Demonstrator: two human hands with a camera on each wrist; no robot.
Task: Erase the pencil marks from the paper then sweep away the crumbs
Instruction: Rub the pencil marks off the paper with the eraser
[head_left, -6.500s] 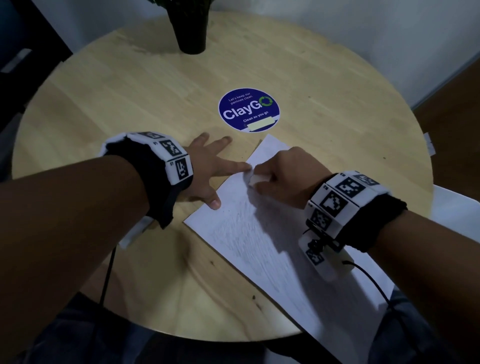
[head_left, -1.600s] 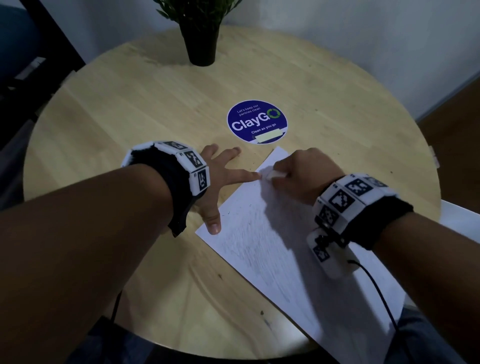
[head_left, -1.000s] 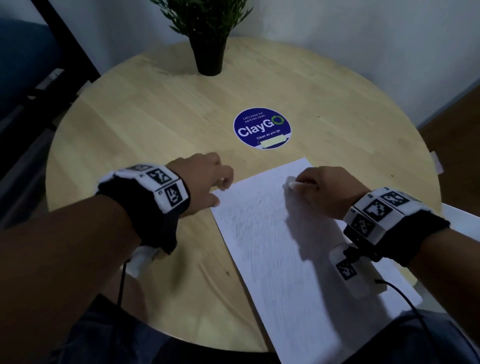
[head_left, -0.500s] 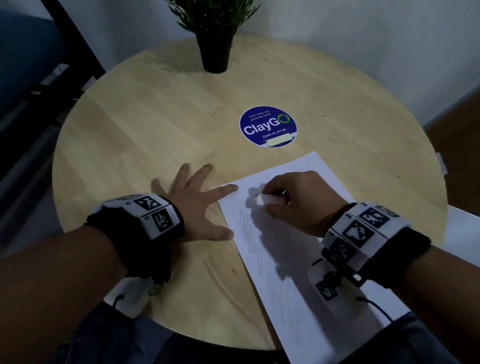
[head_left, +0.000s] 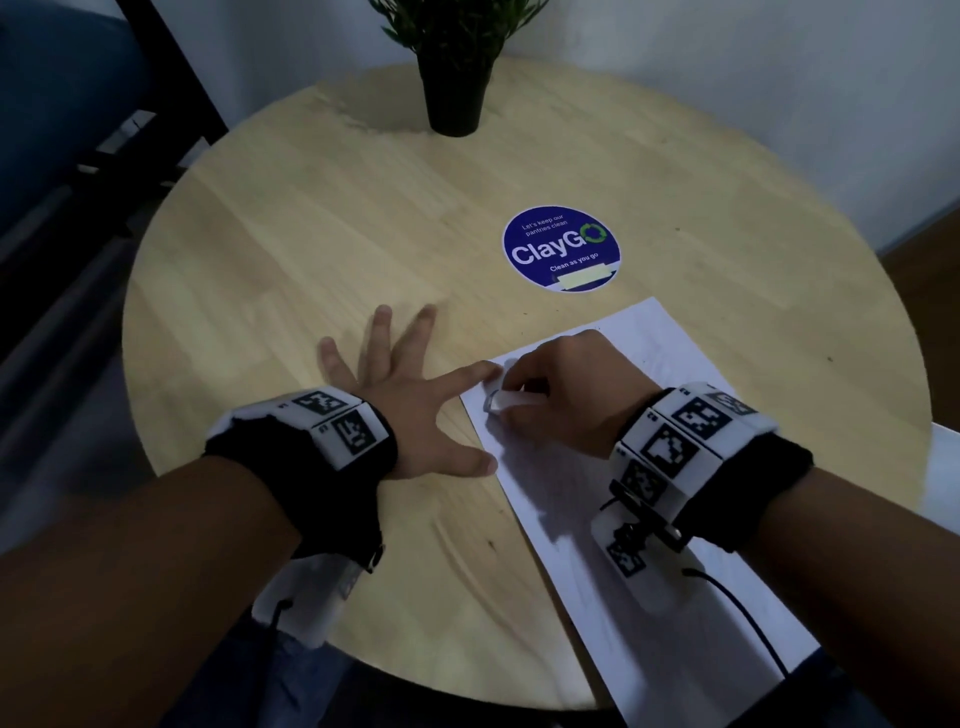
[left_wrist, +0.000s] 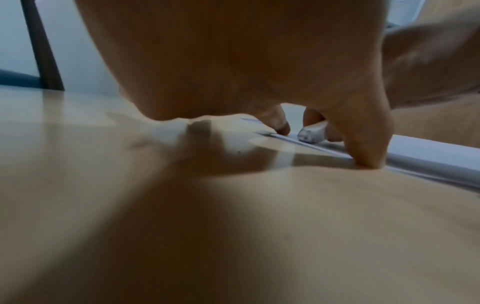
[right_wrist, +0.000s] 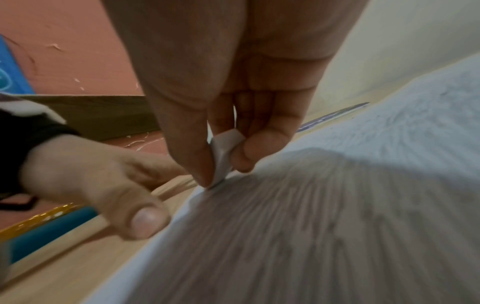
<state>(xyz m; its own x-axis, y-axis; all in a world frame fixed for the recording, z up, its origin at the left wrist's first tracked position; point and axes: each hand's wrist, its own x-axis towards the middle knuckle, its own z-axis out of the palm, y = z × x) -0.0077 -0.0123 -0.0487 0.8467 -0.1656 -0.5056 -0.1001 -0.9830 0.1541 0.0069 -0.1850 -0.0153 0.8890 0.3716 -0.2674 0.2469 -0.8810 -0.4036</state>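
A white sheet of paper (head_left: 649, 561) with faint grey pencil shading lies on the round wooden table (head_left: 311, 234), its near end hanging over the table's edge. My right hand (head_left: 561, 395) pinches a small white eraser (head_left: 506, 401) between thumb and fingers, its tip down on the paper's far-left corner (right_wrist: 221, 162). My left hand (head_left: 410, 395) lies flat and spread on the wood beside the sheet, with index fingertip and thumb (left_wrist: 369, 148) pressing the paper's left edge. In the left wrist view the eraser (left_wrist: 311, 132) shows just past the thumb.
A round blue ClayGo sticker (head_left: 561, 248) sits on the table just beyond the paper. A black pot with a green plant (head_left: 456, 88) stands at the far edge. A wall rises behind, and dark furniture stands to the left.
My left hand curled up off the paper about a second ago and now lies spread flat beside it again. My right hand has carried the eraser toward the sheet's left edge.
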